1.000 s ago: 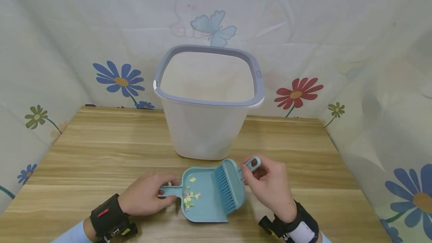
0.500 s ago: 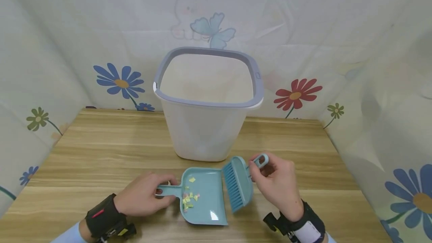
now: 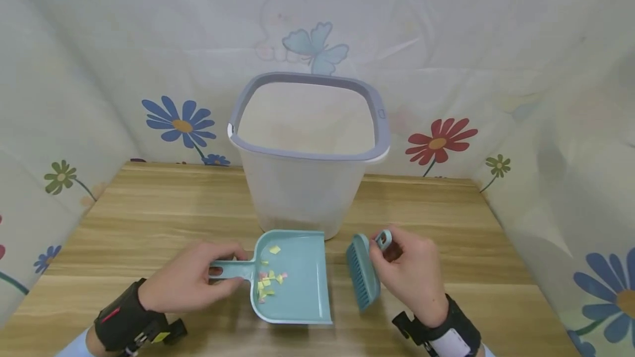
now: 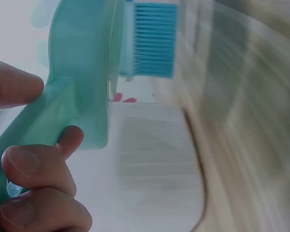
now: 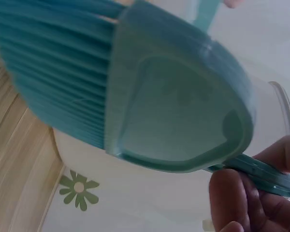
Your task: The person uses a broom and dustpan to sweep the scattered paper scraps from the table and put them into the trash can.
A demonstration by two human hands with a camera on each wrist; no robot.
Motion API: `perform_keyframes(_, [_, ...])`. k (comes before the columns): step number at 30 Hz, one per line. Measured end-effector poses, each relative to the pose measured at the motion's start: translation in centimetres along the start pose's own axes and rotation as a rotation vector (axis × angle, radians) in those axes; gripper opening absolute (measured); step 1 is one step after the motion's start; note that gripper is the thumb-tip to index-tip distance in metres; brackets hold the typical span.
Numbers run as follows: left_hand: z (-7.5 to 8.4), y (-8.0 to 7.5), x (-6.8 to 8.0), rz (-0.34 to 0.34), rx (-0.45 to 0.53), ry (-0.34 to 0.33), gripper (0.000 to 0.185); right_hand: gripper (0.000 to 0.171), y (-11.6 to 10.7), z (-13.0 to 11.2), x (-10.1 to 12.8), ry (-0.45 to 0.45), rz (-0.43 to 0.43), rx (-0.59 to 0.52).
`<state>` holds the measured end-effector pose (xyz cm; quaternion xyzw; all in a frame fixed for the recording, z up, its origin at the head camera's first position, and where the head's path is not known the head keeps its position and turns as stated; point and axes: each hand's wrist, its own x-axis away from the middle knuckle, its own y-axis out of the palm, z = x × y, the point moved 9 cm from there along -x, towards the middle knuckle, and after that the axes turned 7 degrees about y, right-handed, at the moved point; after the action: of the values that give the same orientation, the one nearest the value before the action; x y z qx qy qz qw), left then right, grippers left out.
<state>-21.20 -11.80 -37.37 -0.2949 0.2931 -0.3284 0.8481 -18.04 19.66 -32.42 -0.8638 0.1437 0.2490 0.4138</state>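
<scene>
In the head view my left hand (image 3: 190,277) grips the handle of a light blue dustpan (image 3: 302,280). Small yellow and pink paper scraps (image 3: 268,280) lie in the pan near its handle end. The left wrist view shows the dustpan (image 4: 84,58) raised off the wood, fingers curled round its handle. My right hand (image 3: 414,274) pinches the handle of a matching small brush (image 3: 364,271), right of the pan and apart from it. Its bristles (image 5: 53,63) fill the upper left of the right wrist view.
A tall white bin (image 3: 302,191) with a grey-blue rim stands behind the dustpan, its mouth facing up. Both tools are over a wood-grain table (image 3: 173,203). A flower-printed white cloth (image 3: 198,32) surrounds the table at the back and sides.
The brush has come off the dustpan and moved right. The dustpan has lifted and shifted slightly left, with the scraps still in it.
</scene>
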Motion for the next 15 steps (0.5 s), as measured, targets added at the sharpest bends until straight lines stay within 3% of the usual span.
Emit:
perform_keyframes(5, [1.2,-1.5,0.1,0.047,-0.004,0.042,0.021,0.013,0.7,0.1,-0.1,-0.016,-0.031,0.120])
perform_keyframes(10, [2.7,-3.2,0.7,0.080,-0.007,0.037,0.022,0.014,0.8,0.3,-0.1,0.002,-0.046,0.133])
perform_keyframes(15, [4.8,-5.9,1.0,0.133,-0.043,0.065,0.031,0.015,1.1,0.3,-0.1,0.002,-0.063,0.131])
